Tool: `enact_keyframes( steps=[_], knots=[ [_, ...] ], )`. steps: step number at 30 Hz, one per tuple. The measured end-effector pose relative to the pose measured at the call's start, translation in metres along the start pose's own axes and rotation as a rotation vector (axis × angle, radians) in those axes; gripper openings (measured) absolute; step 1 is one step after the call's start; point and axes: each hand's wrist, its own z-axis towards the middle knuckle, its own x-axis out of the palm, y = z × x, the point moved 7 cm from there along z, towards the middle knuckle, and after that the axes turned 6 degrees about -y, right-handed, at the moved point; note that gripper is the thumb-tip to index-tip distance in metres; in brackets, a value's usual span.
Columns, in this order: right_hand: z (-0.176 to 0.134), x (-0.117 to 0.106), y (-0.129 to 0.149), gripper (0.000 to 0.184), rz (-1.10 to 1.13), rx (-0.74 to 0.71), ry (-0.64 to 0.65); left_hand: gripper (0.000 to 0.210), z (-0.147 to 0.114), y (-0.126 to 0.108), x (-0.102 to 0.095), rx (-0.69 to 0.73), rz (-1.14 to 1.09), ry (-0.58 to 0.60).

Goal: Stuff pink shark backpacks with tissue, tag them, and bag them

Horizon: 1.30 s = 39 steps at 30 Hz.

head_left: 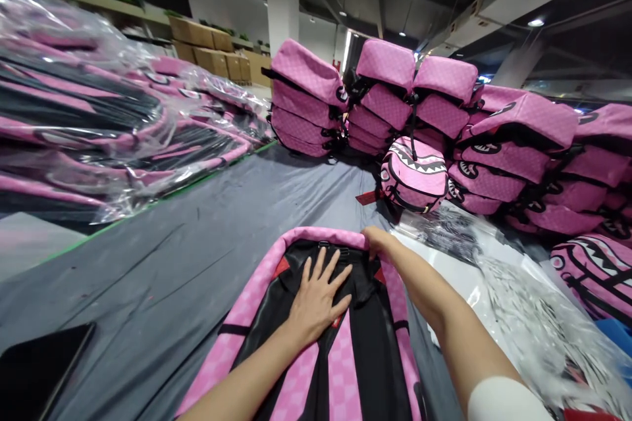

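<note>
A pink checkered backpack (343, 371) lies in front of me with its black back panel and pink straps facing up. My left hand (316, 299) rests flat on the upper part of that panel, its fingers spread, just below the top edge. At the top right corner, my right hand (378, 241) is curled over the pink rim and grips it; some of its fingers are hidden. Small red patches show at both upper sides of the panel. The bottom of the backpack runs out of view.
Plastic-wrapped backpacks (79, 112) are piled at left. Stacked pink backpacks (306, 99) line the back and right, with a small shark-mouth bag (415, 174) before them. Clear plastic bags (538, 316) lie at right. A dark flat device (42, 368) sits at lower left on the grey cloth (172, 243).
</note>
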Motion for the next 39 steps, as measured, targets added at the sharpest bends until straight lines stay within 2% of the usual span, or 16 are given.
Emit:
enact_keyframes(
  steps=[5, 7, 9, 12, 14, 16, 18, 20, 22, 25, 27, 29, 32, 35, 37, 39],
  knots=[
    [-0.005, -0.025, 0.011, 0.049, -0.036, 0.026, -0.080, 0.057, 0.035, 0.022, 0.012, -0.171, -0.002, 0.156],
    [-0.033, -0.038, 0.023, 0.055, -0.029, 0.014, -0.155, 0.057, 0.042, 0.024, 0.012, -0.199, -0.007, 0.151],
    [-0.077, -0.041, 0.046, 0.050, -0.002, -0.019, -0.214, 0.056, 0.044, 0.025, 0.011, -0.203, -0.029, 0.123],
    [-0.156, -0.029, 0.103, 0.041, 0.144, -0.218, -0.355, 0.052, 0.046, 0.028, 0.008, -0.211, -0.145, 0.033],
    [-0.199, -0.010, 0.141, 0.048, 0.202, -0.379, -0.426, 0.050, 0.049, 0.033, 0.006, -0.251, -0.225, -0.020],
    [-0.216, 0.016, 0.161, 0.051, 0.149, -0.377, -0.412, 0.052, 0.052, 0.037, 0.002, -0.304, -0.266, -0.033],
    [-0.211, 0.040, 0.164, 0.053, 0.083, -0.294, -0.376, 0.053, 0.048, 0.034, -0.009, -0.311, -0.295, -0.011],
    [-0.199, 0.056, 0.158, 0.052, 0.058, -0.240, -0.357, 0.046, 0.031, 0.017, -0.028, -0.241, -0.348, 0.051],
    [-0.191, 0.064, 0.153, 0.047, 0.068, -0.235, -0.349, 0.035, -0.001, -0.013, -0.050, -0.056, -0.448, 0.187],
    [-0.187, 0.067, 0.149, 0.046, 0.083, -0.223, -0.367, 0.032, -0.068, -0.074, -0.080, 0.448, -0.583, 0.445],
    [-0.186, 0.063, 0.151, 0.047, 0.076, -0.214, -0.398, 0.033, -0.101, -0.096, -0.085, 0.689, -0.516, 0.443],
    [-0.183, 0.059, 0.152, 0.044, 0.081, -0.195, -0.411, 0.032, -0.116, -0.102, -0.075, 0.800, -0.415, 0.323],
    [-0.177, 0.045, 0.146, 0.038, 0.144, -0.095, -0.422, 0.035, -0.124, -0.098, -0.048, 0.847, -0.354, 0.194],
    [-0.191, 0.016, 0.141, 0.035, 0.250, -0.095, -0.491, 0.037, -0.120, -0.084, -0.034, 0.718, -0.292, 0.144],
    [-0.216, -0.006, 0.151, 0.032, 0.294, -0.293, -0.529, 0.036, -0.112, -0.072, -0.036, 0.611, -0.258, 0.113],
    [-0.247, -0.014, 0.175, 0.026, 0.273, -0.630, -0.433, 0.036, -0.099, -0.058, -0.041, 0.524, -0.222, 0.107]
  ],
)
